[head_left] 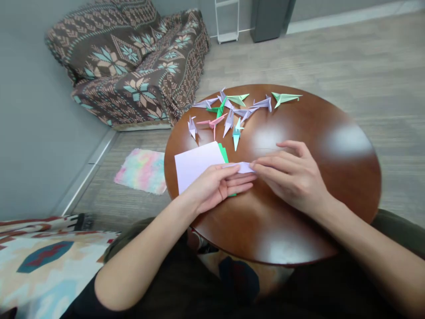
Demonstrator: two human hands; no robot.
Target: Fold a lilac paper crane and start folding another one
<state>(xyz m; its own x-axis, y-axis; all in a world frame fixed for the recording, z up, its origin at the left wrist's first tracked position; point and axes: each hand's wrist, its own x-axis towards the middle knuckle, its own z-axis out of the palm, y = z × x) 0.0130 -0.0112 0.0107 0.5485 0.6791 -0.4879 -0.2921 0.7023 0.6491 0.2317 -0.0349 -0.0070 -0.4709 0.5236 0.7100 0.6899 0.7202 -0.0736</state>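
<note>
My left hand (215,188) and my right hand (287,177) meet near the middle of a round, glossy brown wooden table (318,235). Between their fingertips, both hands pinch a folded strip of lilac paper (244,167). A flat lilac paper sheet (197,166) lies partly under my left hand, with a green paper sheet (223,153) showing beneath its edge. Several folded paper cranes (229,117) in lilac, green, pink and pale blue lie at the table's far side, apart from both hands.
A sofa covered in a brown patterned throw (129,62) stands beyond the table at the left. A pastel tie-dye cloth (141,170) lies on the wood-look floor. A patterned blanket (43,261) covers the lower left, and a white wire rack (226,22) stands at the back.
</note>
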